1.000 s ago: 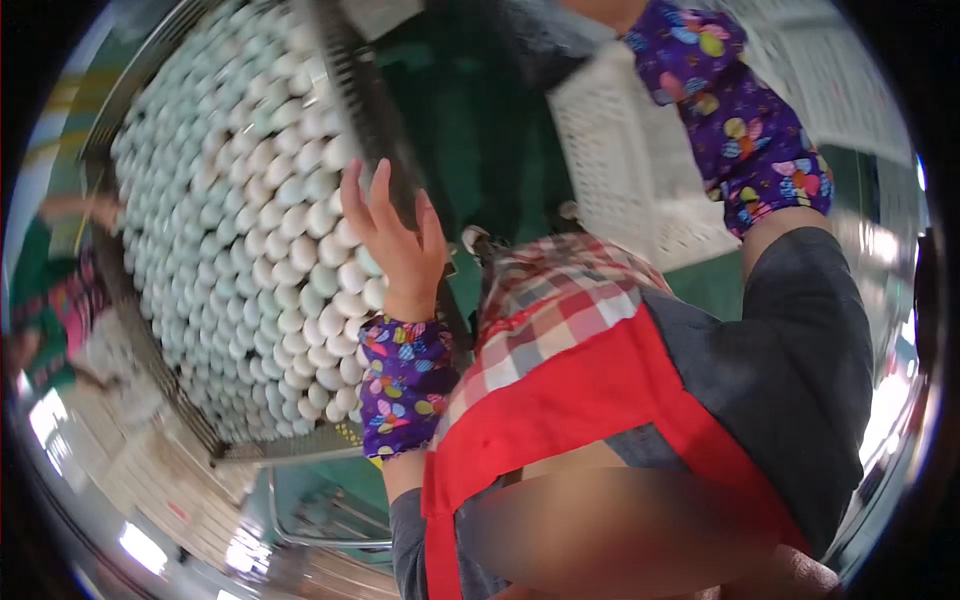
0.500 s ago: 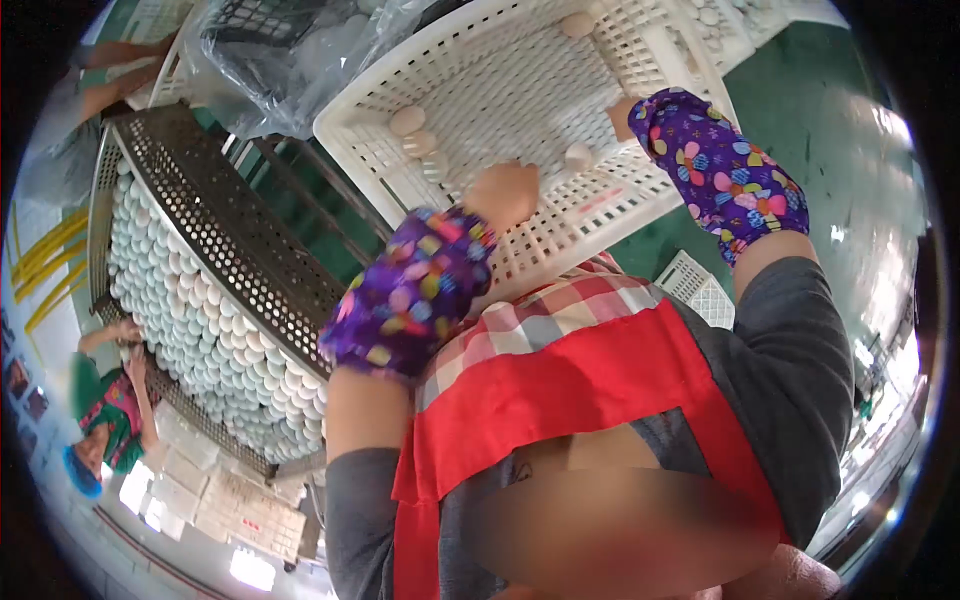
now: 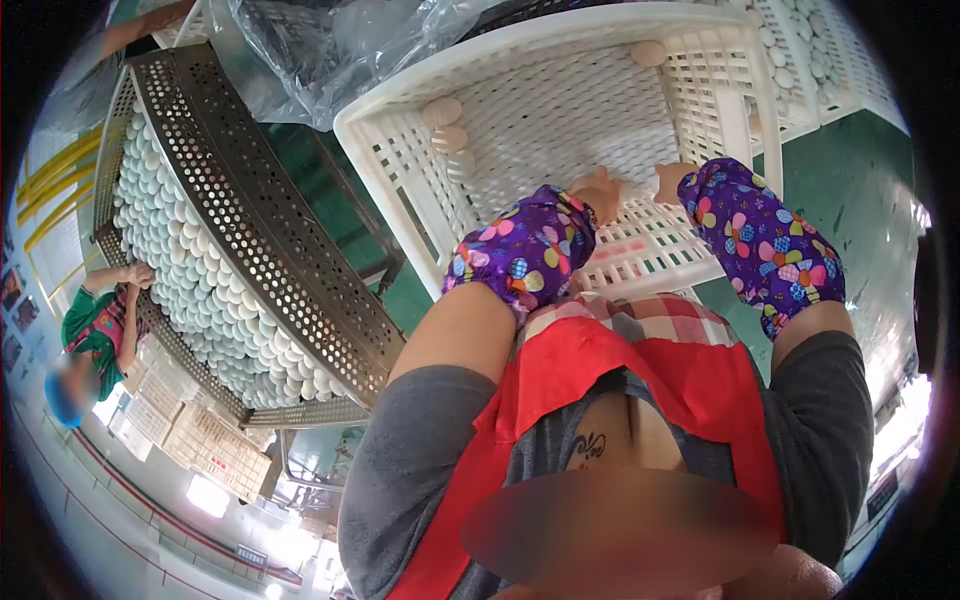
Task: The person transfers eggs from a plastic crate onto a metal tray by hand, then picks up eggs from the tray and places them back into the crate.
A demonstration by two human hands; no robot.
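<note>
My left hand [image 3: 598, 195] is inside a white plastic crate [image 3: 400, 110], low by its near wall. Its fingers are curled, and what they hold, if anything, is hidden. Just to its right is my right hand [image 3: 668, 183], also closed, by the crate's near right part; its grip is hidden too. Patterned purple sleeves cover both forearms. Along the crate's left side lie a brownish egg [image 3: 442, 112], a second brownish egg [image 3: 449, 139] and a pale egg [image 3: 461, 165]. One more egg [image 3: 649, 53] rests at the far right corner.
To the left stands a perforated metal table [image 3: 270, 235] full of pale eggs [image 3: 200, 290]. A person [image 3: 95, 330] in a blue cap reaches over its far side. Clear plastic sheeting [image 3: 340, 50] lies beyond the crate on the left. Another crate of eggs [image 3: 800, 50] is at upper right.
My hands have come close together, the left moving right within the crate. The egg that lay between them is now out of sight. The whole view has shifted.
</note>
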